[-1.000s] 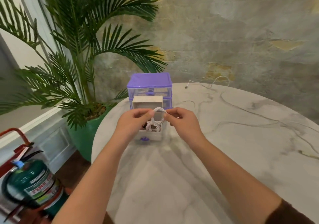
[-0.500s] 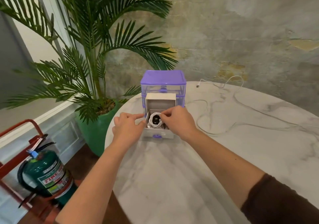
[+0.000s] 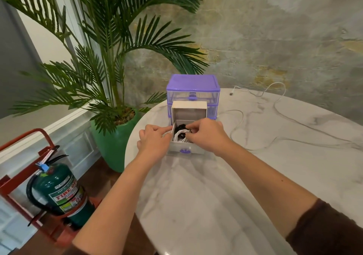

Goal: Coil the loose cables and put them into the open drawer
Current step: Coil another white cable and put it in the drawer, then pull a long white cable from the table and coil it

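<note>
A small purple drawer unit [image 3: 193, 84] stands at the far edge of the marble table [image 3: 216, 205]. Its bottom drawer [image 3: 186, 149] is pulled out toward me. Inside lie a coiled white cable [image 3: 181, 136] and a black cable [image 3: 179, 127] behind it. My right hand [image 3: 208, 135] reaches over the drawer from the right, its fingertips pinching the white coil. My left hand [image 3: 154, 142] is at the drawer's left wall, with finger and thumb on its rim. A loose white cable [image 3: 238, 125] trails across the table to the right, its plug [image 3: 231, 93] near the far edge.
A cream open box [image 3: 188, 110] stands upright between the unit and the drawer's contents. A palm in a green pot [image 3: 110, 144] stands left of the table. A green fire extinguisher [image 3: 62, 194] in a red stand sits on the floor at the lower left.
Both hands have lowered the white coil from above the drawer down into it. The view has shifted left, so the loose cable on the right shows more.
</note>
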`<action>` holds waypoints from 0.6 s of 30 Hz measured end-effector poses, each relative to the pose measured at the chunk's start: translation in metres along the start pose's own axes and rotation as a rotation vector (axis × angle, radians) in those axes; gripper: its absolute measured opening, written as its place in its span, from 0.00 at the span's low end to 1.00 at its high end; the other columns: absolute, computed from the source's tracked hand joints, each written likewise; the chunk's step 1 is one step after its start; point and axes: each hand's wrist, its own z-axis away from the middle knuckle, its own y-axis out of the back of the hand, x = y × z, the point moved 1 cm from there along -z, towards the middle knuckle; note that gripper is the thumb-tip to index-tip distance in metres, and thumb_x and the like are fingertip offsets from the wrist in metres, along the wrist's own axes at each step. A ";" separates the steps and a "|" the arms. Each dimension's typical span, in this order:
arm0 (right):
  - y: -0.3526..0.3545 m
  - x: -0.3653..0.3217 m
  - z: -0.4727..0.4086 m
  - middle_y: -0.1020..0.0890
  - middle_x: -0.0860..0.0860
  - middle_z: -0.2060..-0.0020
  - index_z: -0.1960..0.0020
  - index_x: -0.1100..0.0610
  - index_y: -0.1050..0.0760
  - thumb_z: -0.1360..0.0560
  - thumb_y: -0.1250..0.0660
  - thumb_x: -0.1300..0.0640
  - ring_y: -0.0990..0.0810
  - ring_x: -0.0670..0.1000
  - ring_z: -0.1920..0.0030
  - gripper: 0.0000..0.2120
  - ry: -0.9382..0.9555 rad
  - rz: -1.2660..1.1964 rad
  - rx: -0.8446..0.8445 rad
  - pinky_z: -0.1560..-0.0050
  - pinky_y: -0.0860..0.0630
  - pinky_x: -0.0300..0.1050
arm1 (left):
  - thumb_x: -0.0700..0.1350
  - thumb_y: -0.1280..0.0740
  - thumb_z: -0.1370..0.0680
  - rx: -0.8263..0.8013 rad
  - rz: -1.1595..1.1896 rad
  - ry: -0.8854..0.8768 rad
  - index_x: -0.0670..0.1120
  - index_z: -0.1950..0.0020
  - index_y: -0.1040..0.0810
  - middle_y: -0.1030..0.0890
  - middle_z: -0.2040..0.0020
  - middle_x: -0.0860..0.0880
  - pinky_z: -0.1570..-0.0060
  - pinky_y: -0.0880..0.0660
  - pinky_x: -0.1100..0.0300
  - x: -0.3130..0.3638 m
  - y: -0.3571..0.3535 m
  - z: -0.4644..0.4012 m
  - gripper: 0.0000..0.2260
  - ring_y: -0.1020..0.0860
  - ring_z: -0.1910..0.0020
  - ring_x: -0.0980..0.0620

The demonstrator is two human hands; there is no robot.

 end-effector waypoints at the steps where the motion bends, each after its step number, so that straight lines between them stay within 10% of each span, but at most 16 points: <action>1: 0.000 0.001 0.000 0.19 0.43 0.66 0.44 0.46 0.17 0.25 0.33 0.49 0.21 0.49 0.52 0.11 -0.007 -0.017 0.018 0.37 0.35 0.48 | 0.50 0.43 0.19 -0.005 0.001 0.004 0.60 0.34 0.25 0.32 0.39 0.51 0.36 0.41 0.52 0.000 0.000 0.000 0.15 0.39 0.34 0.48; 12: -0.005 0.015 0.006 0.28 0.45 0.56 0.41 0.42 0.20 0.23 0.34 0.42 0.27 0.49 0.45 0.13 0.060 0.055 0.078 0.45 0.41 0.48 | 0.54 0.43 0.19 -0.025 -0.042 0.025 0.60 0.32 0.28 0.33 0.38 0.50 0.37 0.40 0.52 0.000 -0.003 0.001 0.16 0.39 0.34 0.48; 18: 0.015 0.046 0.022 0.26 0.42 0.61 0.52 0.50 0.17 0.24 0.32 0.52 0.28 0.41 0.60 0.05 0.100 -0.284 0.275 0.51 0.32 0.42 | 0.54 0.41 0.20 0.187 -0.075 -0.026 0.57 0.34 0.26 0.33 0.37 0.48 0.36 0.40 0.50 0.013 -0.003 0.009 0.15 0.38 0.34 0.47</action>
